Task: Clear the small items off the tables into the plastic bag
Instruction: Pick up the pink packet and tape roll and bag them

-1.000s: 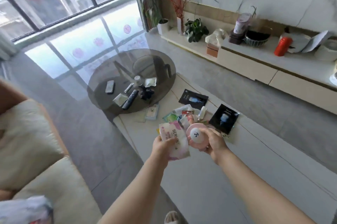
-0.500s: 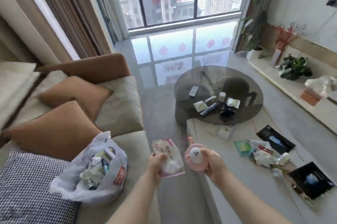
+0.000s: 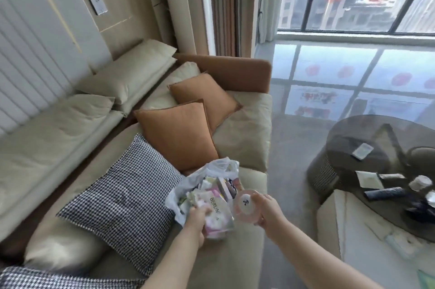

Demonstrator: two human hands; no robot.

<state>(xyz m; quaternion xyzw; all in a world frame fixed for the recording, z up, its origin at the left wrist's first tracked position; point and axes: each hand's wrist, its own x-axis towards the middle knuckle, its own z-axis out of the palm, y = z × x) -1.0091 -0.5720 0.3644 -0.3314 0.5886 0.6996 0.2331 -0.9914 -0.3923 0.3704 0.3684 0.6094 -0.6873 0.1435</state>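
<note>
Left hand (image 3: 196,218): fingers curled round a pink-and-white packet (image 3: 217,214) printed "BERLIN", holding it right at the mouth of the plastic bag (image 3: 188,185).
Right hand (image 3: 267,212): fingers wrapped round the right edge of a round pink case (image 3: 246,205), just right of the bag's opening and not yet over it.
Plastic bag: sits on the sofa (image 3: 242,128) seat, near the checked cushion (image 3: 122,192) — already packed with packets, its thin rim slumped.
Glass tabletop (image 3: 341,138): at the right, well apart from the bag, with a remote (image 3: 386,193), a small jar (image 3: 420,183) and sachets on it.
Risk, packet: the bag looks full, so a packet laid on top could slide off onto the cushion.
Risk, case: released short of the opening, it would likely roll off the seat to the floor.
Risk, bag: pushing down may tip the unsupported bag — nothing holds its rim open.
</note>
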